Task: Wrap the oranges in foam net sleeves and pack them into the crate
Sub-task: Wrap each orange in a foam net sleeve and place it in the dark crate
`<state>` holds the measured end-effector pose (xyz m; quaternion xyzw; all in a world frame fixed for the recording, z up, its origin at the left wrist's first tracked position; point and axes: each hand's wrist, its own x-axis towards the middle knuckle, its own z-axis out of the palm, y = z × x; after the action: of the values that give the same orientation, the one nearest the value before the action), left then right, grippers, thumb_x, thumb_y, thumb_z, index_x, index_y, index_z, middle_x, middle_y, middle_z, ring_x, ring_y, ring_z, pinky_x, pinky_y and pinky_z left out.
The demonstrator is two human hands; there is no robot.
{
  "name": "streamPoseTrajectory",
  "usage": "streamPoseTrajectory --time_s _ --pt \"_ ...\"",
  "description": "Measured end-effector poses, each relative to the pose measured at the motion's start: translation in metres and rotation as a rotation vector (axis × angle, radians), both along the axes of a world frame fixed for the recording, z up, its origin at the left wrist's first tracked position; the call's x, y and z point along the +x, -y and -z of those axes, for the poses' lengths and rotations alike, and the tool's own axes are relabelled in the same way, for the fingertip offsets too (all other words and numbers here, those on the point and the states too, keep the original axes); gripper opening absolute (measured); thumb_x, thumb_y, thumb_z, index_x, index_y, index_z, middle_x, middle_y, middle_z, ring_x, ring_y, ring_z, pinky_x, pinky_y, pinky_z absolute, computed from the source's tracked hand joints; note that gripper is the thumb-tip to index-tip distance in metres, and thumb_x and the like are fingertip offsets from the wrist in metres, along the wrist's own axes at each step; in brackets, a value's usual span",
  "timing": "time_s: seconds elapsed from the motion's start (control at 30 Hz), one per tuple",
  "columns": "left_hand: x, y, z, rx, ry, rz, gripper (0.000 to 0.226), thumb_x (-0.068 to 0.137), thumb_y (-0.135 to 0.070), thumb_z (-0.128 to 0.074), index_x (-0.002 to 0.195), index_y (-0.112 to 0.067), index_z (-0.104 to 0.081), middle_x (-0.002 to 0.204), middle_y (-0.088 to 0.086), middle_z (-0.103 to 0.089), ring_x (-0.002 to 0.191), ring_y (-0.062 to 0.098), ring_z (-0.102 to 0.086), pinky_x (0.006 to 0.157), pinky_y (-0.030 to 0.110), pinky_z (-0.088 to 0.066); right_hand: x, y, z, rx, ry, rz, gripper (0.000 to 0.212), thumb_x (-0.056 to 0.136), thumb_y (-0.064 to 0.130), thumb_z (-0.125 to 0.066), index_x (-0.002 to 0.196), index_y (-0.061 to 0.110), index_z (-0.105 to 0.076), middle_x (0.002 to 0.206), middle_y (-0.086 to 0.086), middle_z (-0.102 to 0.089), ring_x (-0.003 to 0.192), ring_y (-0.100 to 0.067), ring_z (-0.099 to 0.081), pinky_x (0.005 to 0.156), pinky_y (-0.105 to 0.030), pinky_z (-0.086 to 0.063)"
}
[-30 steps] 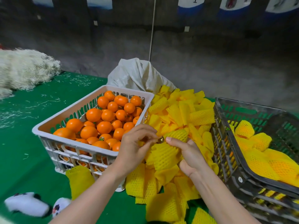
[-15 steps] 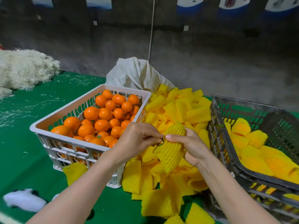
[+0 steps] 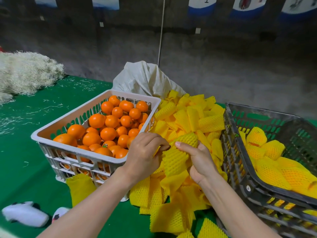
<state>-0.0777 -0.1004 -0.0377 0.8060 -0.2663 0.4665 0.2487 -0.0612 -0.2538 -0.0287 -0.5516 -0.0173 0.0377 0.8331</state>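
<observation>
While still between left hand [image 3: 145,155] and right hand [image 3: 200,162], sleeve [image 3: 175,160] more bent.

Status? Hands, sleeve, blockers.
Left hand pinches sleeve edge, right hand grips it. Cannot tell if an orange is inside. Nothing between hands and dark crate.
</observation>
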Motion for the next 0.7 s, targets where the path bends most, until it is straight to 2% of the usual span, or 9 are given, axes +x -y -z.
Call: streamPoseTrajectory --time_s 0.1,0.23,0.3,0.37,0.47,0.53,0.63,0.7 --pt "-0.002 0.003 0.008 -0.106 -0.086 -0.048 0.011 0.072 0.006 -0.069 0.078 -0.002 -0.066 0.077 0.009 -0.065 0.078 0.014 -0.052 0.067 0.027 -0.041 -0.004 -0.007 0.003 0.046 0.024 0.032 0.012 0.073 -0.003 -0.067 0.078 0.009 -0.067 0.075 -0.009 -0.072 0.068 -0.023 -0.069 0.053 -0.029 -0.053" --pt "-0.018 0.016 0.015 -0.501 -0.315 0.01 0.005 0.089 -0.015 -0.053 0.085 -0.013 -0.056 0.081 0.003 -0.059 0.075 0.009 -0.051 0.067 0.024 -0.043 -0.008 -0.013 0.008 0.055 0.024 0.011 0.007 0.076 0.0 -0.066 0.08 0.005 -0.067 0.077 -0.012 -0.072 0.07 -0.025 -0.069 0.054 -0.03 -0.054" --pt "-0.023 0.018 0.018 -0.593 -0.355 -0.002 0.008 0.089 -0.018 -0.052 0.086 -0.013 -0.058 0.083 0.002 -0.06 0.077 0.011 -0.055 0.067 0.027 -0.046 -0.009 -0.012 0.01 0.027 0.039 -0.003 0.008 0.077 0.0 -0.065 0.083 0.003 -0.066 0.08 -0.013 -0.071 0.072 -0.026 -0.069 0.056 -0.03 -0.054" --pt "-0.027 0.013 0.017 -0.515 -0.335 0.013 0.01 0.087 -0.016 -0.058 0.085 -0.006 -0.061 0.084 0.004 -0.06 0.077 0.013 -0.055 0.066 0.027 -0.046 -0.01 -0.012 0.01 -0.02 0.056 -0.058 0.016 0.074 0.005 -0.068 0.089 0.002 -0.066 0.085 -0.013 -0.072 0.076 -0.024 -0.07 0.057 -0.029 -0.054" --pt "-0.03 0.001 0.02 -0.25 -0.326 -0.018 0.022 0.071 -0.01 -0.077 0.086 0.001 -0.064 0.088 0.012 -0.061 0.08 0.021 -0.058 0.065 0.03 -0.047 -0.012 -0.013 0.008 -0.087 0.03 -0.179 0.032 0.06 0.015 -0.075 0.09 0.006 -0.068 0.087 -0.01 -0.073 0.078 -0.022 -0.07 0.057 -0.029 -0.054" --pt "-0.032 -0.002 0.022 -0.149 -0.318 -0.104 0.022 0.069 -0.002 -0.08 0.086 0.001 -0.067 0.088 0.015 -0.064 0.078 0.029 -0.061 0.064 0.035 -0.048 -0.011 -0.016 0.009 -0.133 0.002 -0.182 0.034 0.059 0.01 -0.078 0.091 0.004 -0.068 0.086 -0.012 -0.073 0.075 -0.023 -0.07 0.056 -0.029 -0.054" --pt "-0.034 -0.005 0.024 -0.04 -0.253 -0.223 0.008 0.077 0.001 -0.068 0.084 -0.002 -0.068 0.085 0.013 -0.066 0.081 0.023 -0.056 0.07 0.031 -0.038 -0.006 -0.017 0.01 -0.233 -0.022 -0.188 0.024 0.066 -0.003 -0.077 0.086 0.004 -0.067 0.078 -0.009 -0.072 0.067 -0.02 -0.069 0.053 -0.028 -0.053" --pt "-0.038 -0.005 0.027 0.01 -0.253 -0.285 0.019 0.079 -0.004 -0.049 0.082 -0.004 -0.068 0.083 0.011 -0.066 0.079 0.025 -0.059 0.072 0.03 -0.034 -0.003 -0.017 0.01 -0.317 -0.006 -0.247 0.02 0.068 -0.003 -0.076 0.081 0.009 -0.067 0.075 -0.005 -0.072 0.067 -0.018 -0.069 0.055 -0.028 -0.053"
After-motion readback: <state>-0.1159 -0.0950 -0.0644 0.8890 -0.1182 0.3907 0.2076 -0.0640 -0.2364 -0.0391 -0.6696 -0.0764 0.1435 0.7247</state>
